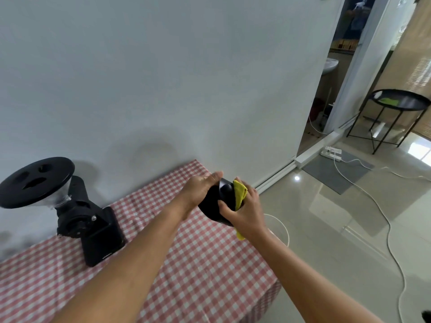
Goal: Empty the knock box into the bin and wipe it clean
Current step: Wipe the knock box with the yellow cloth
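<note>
A black round knock box [213, 206] is held up over the right end of the table, tilted with its mouth toward the right. My left hand [202, 187] grips its upper left side. My right hand [247, 210] presses a folded yellow cloth [240, 193] against the box's rim and opening, thumb on the near wall. The inside of the box is mostly hidden by the cloth and my fingers. A white ring [283, 227], perhaps a bin's rim, shows on the floor just behind my right wrist.
A black coffee grinder [77, 217] with a wide lidded hopper stands on the red-checked tablecloth [198, 264] by the white wall. White cables [387, 229] cross the glossy floor. A black round side table [396, 103] stands far right, beside an open doorway.
</note>
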Action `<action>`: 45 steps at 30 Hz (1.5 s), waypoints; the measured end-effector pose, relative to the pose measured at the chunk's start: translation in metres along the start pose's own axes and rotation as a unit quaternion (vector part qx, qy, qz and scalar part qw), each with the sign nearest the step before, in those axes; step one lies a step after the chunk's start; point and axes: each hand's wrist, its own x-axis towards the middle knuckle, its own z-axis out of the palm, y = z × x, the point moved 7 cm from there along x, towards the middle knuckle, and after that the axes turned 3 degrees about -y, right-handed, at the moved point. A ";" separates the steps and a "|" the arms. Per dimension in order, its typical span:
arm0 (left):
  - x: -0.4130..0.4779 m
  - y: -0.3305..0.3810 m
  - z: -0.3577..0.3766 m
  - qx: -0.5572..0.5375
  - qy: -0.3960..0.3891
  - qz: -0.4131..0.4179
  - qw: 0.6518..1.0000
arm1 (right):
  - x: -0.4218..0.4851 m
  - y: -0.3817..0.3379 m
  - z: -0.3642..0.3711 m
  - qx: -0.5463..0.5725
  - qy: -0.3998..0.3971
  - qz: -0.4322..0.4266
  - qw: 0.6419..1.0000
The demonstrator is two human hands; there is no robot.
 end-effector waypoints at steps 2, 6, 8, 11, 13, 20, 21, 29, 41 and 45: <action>0.002 -0.001 0.001 0.018 0.020 0.014 1.000 | -0.002 -0.005 0.001 -0.035 -0.004 -0.030 0.999; -0.002 -0.003 0.000 -0.009 0.080 0.033 0.996 | -0.004 -0.007 0.008 -0.132 -0.016 -0.076 0.988; -0.009 0.000 -0.001 -0.008 0.110 0.046 0.993 | -0.003 -0.002 0.012 -0.178 -0.009 -0.105 0.978; -0.013 0.002 -0.001 0.038 0.143 0.063 0.987 | -0.001 0.004 0.011 -0.140 0.029 -0.119 0.983; -0.015 0.001 0.001 0.071 0.161 0.079 0.981 | 0.002 0.006 0.007 -0.077 0.046 -0.080 0.993; -0.023 0.004 -0.012 0.054 0.206 0.099 0.972 | -0.013 -0.011 0.018 -0.187 0.021 -0.194 0.963; -0.024 0.002 -0.015 0.046 0.209 0.096 0.972 | -0.013 -0.012 0.018 -0.202 0.013 -0.220 0.954; -0.029 0.008 -0.014 -0.014 0.206 0.118 0.971 | 0.014 -0.030 -0.003 -0.098 0.072 -0.157 0.980; -0.027 0.015 -0.017 -0.061 0.205 0.157 0.964 | 0.019 -0.044 -0.006 -0.100 0.065 -0.181 0.976; -0.029 0.012 -0.018 -0.069 0.184 0.153 0.968 | 0.011 -0.040 -0.007 -0.159 0.034 -0.279 0.946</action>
